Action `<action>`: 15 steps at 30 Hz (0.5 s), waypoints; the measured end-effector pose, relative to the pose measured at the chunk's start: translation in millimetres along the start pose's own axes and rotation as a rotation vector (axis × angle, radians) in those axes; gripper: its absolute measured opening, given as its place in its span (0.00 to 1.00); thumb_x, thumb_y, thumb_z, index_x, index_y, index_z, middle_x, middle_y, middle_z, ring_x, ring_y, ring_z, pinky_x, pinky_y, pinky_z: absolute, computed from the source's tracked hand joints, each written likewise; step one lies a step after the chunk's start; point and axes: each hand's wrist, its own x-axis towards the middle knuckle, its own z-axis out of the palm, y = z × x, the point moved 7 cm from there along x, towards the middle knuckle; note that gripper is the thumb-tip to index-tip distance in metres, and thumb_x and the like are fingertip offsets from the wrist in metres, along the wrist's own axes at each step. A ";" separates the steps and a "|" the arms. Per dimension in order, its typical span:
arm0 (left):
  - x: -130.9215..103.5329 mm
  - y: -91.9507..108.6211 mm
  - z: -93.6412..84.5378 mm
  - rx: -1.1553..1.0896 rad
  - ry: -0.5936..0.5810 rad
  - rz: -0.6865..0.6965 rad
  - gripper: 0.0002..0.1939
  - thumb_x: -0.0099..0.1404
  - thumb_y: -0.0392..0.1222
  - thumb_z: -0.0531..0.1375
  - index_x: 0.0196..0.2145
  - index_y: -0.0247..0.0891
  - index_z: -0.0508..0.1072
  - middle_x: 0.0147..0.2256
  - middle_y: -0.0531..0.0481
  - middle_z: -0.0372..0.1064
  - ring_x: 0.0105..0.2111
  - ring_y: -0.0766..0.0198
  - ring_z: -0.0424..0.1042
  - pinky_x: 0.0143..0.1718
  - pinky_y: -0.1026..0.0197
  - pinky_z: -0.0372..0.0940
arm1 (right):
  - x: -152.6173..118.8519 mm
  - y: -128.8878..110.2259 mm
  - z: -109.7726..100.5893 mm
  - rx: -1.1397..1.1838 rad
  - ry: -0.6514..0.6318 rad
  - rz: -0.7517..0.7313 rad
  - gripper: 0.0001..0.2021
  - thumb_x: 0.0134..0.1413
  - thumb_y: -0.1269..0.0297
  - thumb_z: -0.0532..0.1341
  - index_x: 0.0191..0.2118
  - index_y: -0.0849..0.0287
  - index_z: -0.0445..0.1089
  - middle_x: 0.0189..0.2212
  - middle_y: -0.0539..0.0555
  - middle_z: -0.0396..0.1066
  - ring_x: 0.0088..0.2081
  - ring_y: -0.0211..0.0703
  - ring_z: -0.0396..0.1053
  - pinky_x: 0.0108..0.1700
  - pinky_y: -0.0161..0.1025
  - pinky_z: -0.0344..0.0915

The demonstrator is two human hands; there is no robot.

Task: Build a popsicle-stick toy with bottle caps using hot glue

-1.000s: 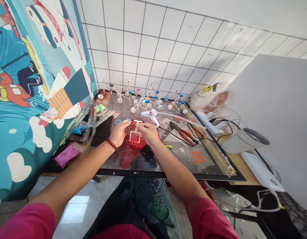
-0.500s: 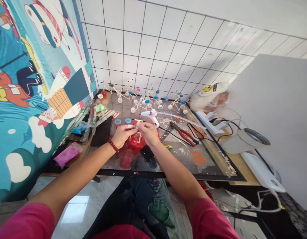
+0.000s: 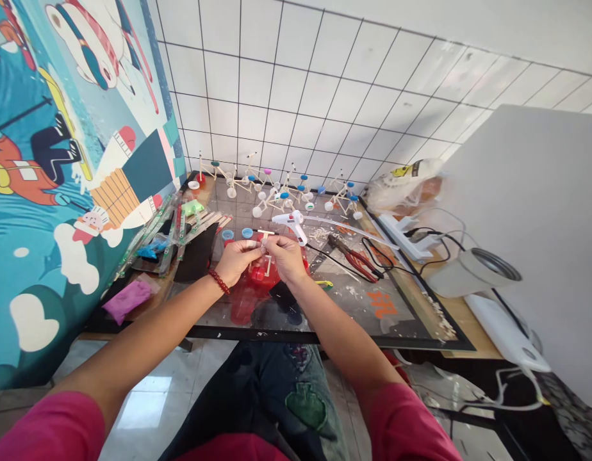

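My left hand (image 3: 234,261) and my right hand (image 3: 287,258) meet over the middle of the table, fingers pinched together. Between their fingertips is a small frame of pale wooden sticks (image 3: 268,265), with a dark-tipped crosspiece at its top. A red bottle cap (image 3: 257,274) shows at the frame's lower end; whether it is joined to the frame I cannot tell. Beneath the hands lies a red sheet or board (image 3: 271,282), partly hidden. Just beyond my right hand is a white glue gun (image 3: 292,224). Two blue bottle caps (image 3: 246,233) sit past my left hand.
Several stick models with bottle-cap wheels (image 3: 284,196) stand along the back. Red-handled pliers (image 3: 361,262) and a black cable lie at right, near a power strip (image 3: 406,237) and lamp (image 3: 469,272). Sticks (image 3: 207,224) and a pink packet (image 3: 129,299) are at left.
Both hands stay in nearly the same place around the stick frame, with only a very slight shift of the fingers. Nothing else has visibly moved.
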 end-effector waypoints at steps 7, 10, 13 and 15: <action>4.4 -1.7 -6.8 0.005 0.042 0.033 0.18 0.43 0.47 0.74 0.27 0.32 0.78 0.19 0.52 0.69 0.18 0.70 0.65 0.18 0.68 0.56 | -2.2 -8.4 3.7 -0.065 -0.058 -0.059 0.08 0.41 0.58 0.72 0.27 0.56 0.79 0.25 0.48 0.75 0.30 0.40 0.69 0.41 0.41 0.67; 3.6 1.8 -8.0 -0.005 0.067 0.044 0.18 0.43 0.46 0.74 0.30 0.33 0.79 0.20 0.52 0.70 0.18 0.71 0.64 0.18 0.68 0.54 | -0.5 -7.2 2.5 -0.053 -0.057 -0.047 0.08 0.41 0.59 0.71 0.29 0.56 0.80 0.25 0.48 0.75 0.30 0.40 0.69 0.42 0.41 0.66; 3.7 3.3 -9.1 -0.017 0.083 0.045 0.20 0.43 0.46 0.74 0.33 0.34 0.80 0.21 0.53 0.69 0.18 0.72 0.63 0.17 0.69 0.52 | 3.9 -4.9 -7.4 -0.045 0.034 -0.047 0.08 0.40 0.58 0.70 0.27 0.56 0.79 0.24 0.48 0.74 0.30 0.39 0.68 0.39 0.40 0.65; 4.8 3.1 -10.1 -0.032 0.088 0.047 0.19 0.43 0.48 0.74 0.30 0.34 0.80 0.21 0.53 0.69 0.17 0.73 0.63 0.16 0.70 0.50 | 6.6 -4.2 -15.6 -0.044 0.104 -0.046 0.09 0.38 0.58 0.70 0.27 0.56 0.79 0.23 0.48 0.73 0.28 0.39 0.66 0.37 0.39 0.63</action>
